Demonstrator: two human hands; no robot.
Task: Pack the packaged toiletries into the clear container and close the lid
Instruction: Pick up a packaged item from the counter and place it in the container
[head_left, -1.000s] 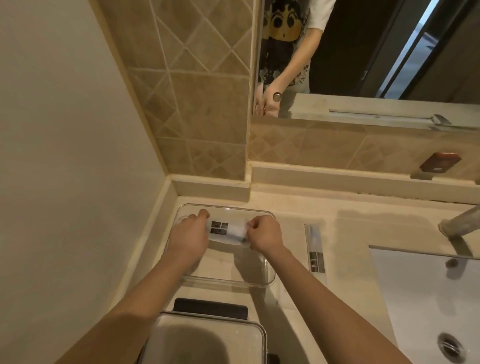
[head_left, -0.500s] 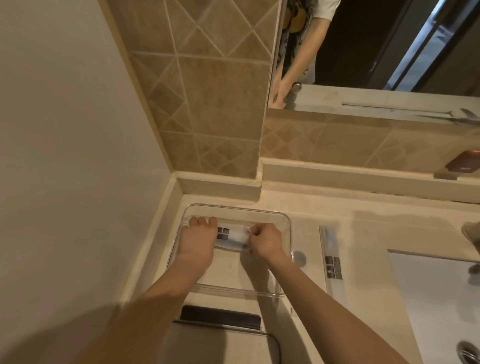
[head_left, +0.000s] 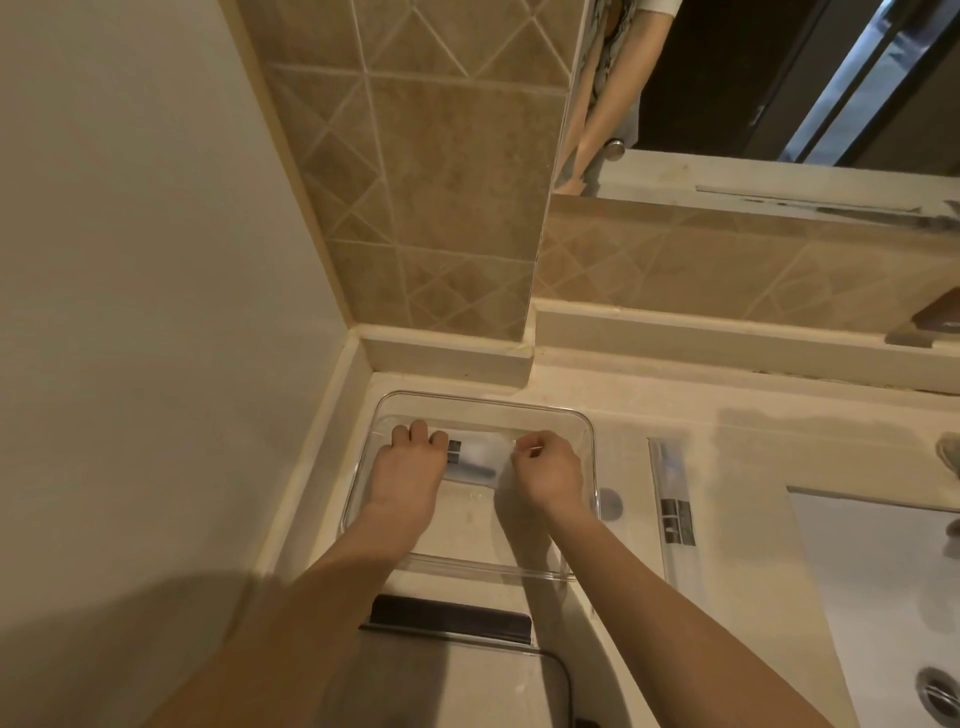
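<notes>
Left hand (head_left: 410, 467) and right hand (head_left: 548, 470) are both inside the clear container (head_left: 589, 431), each pinching one end of a small packaged toiletry (head_left: 475, 460), left at its dark-labelled end, right at the other. The packet sits low against the container's far wall. The container stands in the countertop (head_left: 753, 447) corner. A second long packaged toiletry (head_left: 672, 504) lies on the counter to its right, beside the sink (head_left: 883, 571). The lid (head_left: 467, 675) lies nearer the person.
</notes>
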